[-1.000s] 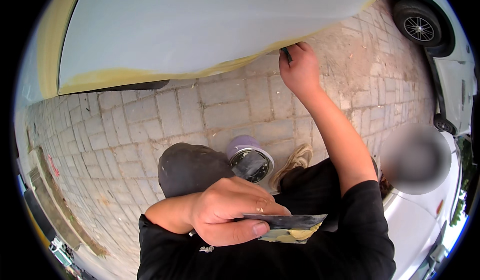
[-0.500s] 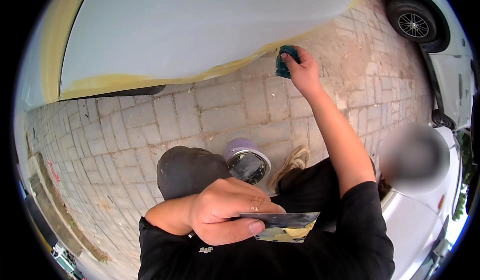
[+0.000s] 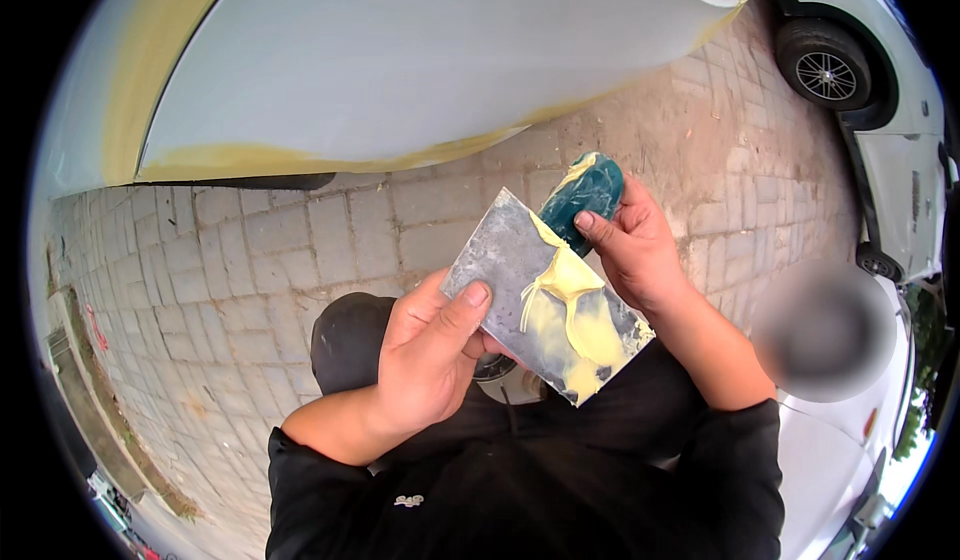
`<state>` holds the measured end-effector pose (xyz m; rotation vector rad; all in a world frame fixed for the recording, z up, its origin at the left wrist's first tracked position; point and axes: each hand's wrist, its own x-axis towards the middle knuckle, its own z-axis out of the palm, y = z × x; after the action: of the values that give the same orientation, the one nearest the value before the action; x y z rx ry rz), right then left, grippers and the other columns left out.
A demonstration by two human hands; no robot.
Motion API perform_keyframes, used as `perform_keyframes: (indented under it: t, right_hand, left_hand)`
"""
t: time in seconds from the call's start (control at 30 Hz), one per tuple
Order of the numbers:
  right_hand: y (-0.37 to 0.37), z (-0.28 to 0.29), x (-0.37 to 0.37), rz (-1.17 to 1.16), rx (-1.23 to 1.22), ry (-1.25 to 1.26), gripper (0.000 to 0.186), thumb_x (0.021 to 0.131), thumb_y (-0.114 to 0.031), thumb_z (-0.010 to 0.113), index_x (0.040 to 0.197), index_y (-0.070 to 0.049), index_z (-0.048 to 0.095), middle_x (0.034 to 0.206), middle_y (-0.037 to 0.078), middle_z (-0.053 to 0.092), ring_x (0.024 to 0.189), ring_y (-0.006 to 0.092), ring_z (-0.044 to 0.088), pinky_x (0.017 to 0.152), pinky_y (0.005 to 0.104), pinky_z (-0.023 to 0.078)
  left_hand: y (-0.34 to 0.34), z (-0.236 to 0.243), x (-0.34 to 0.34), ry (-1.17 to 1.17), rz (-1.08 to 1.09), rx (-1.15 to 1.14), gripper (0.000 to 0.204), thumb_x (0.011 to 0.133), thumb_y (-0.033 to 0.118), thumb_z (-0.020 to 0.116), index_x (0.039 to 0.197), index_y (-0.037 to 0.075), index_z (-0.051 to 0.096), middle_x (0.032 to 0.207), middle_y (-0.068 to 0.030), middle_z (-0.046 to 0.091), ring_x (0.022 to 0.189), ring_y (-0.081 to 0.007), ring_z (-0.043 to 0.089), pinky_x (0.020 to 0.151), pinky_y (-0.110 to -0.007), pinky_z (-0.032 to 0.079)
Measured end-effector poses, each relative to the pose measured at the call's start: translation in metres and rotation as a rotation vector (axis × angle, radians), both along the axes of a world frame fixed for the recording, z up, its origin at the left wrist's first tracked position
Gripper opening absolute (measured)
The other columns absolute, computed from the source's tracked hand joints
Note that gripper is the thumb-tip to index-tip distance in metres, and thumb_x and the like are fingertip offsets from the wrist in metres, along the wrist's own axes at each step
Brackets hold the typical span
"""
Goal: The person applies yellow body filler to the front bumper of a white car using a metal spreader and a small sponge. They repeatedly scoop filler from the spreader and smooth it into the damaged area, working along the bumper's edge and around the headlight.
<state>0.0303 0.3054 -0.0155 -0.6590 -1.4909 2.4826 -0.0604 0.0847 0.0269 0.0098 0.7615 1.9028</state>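
Observation:
My left hand (image 3: pixel 430 345) grips a flat grey board (image 3: pixel 500 260) by its left end, thumb on top, and holds it tilted above my lap. Soft yellow filler paste (image 3: pixel 575 310) is smeared over the board's right half. In my right hand (image 3: pixel 640 245) is a dark green flexible spreader (image 3: pixel 585 200), pinched between thumb and fingers, with yellow paste along its upper left edge. The spreader is right beside the board's upper edge, close to the paste. Ahead is a pale grey vehicle panel (image 3: pixel 400 60) with yellow filler (image 3: pixel 230 160) along its lower edge.
Grey paving bricks (image 3: pixel 290 240) cover the ground. A tin (image 3: pixel 495 368) between my legs is mostly hidden by the board and my left hand. A white vehicle with a dark wheel (image 3: pixel 825 65) stands at the far right. Another white vehicle body (image 3: pixel 830 450) is at the near right.
My right hand has drawn back from the panel's lower edge to the board with the spreader. My left hand has raised the board forward and turned its paste-covered face up into view.

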Motion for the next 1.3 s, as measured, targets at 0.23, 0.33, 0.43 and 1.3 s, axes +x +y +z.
perform_keyframes:
  t: [0.23,0.33,0.43,1.3]
  right_hand:
    - [-0.025,0.020,0.023,0.122,0.561,0.178,0.041,0.088,-0.003,0.073,0.126,0.001,0.058,0.116,0.012,0.068,0.106,0.0199,0.065,0.093,0.0304,0.050]
    - [-0.028,0.026,0.018,0.198,0.736,0.224,0.040,0.083,-0.005,0.076,0.121,0.001,0.062,0.115,0.014,0.067,0.104,0.0226,0.065,0.090,0.0329,0.051]
    - [-0.037,0.015,0.023,-0.006,0.501,0.230,0.038,0.087,0.002,0.071,0.123,0.002,0.058,0.114,0.015,0.068,0.106,0.0243,0.066,0.090,0.0333,0.052]
    - [-0.003,0.082,0.012,0.040,1.816,0.425,0.035,0.070,-0.006,0.071,0.104,0.000,0.068,0.093,0.009,0.067,0.074,0.0227,0.061,0.062,0.0301,0.045]
  left_hand:
    - [0.004,-0.004,0.016,-0.079,-0.085,0.017,0.030,0.106,0.018,0.045,0.124,-0.004,0.055,0.115,-0.0145,0.066,0.100,-0.0224,0.067,0.086,-0.039,0.058]
    - [0.000,0.001,0.017,-0.019,-0.082,0.055,0.028,0.106,0.017,0.046,0.122,-0.004,0.055,0.112,-0.0118,0.066,0.097,-0.0197,0.065,0.084,-0.036,0.056]
    - [0.000,-0.003,0.022,-0.009,-0.027,0.026,0.027,0.106,0.017,0.046,0.120,-0.004,0.056,0.109,-0.0105,0.066,0.093,-0.0164,0.063,0.081,-0.032,0.053]
    - [-0.002,-0.016,0.012,0.621,0.330,-0.056,0.026,0.106,0.014,0.042,0.124,-0.004,0.050,0.123,-0.0138,0.061,0.112,-0.0241,0.061,0.097,-0.041,0.048]
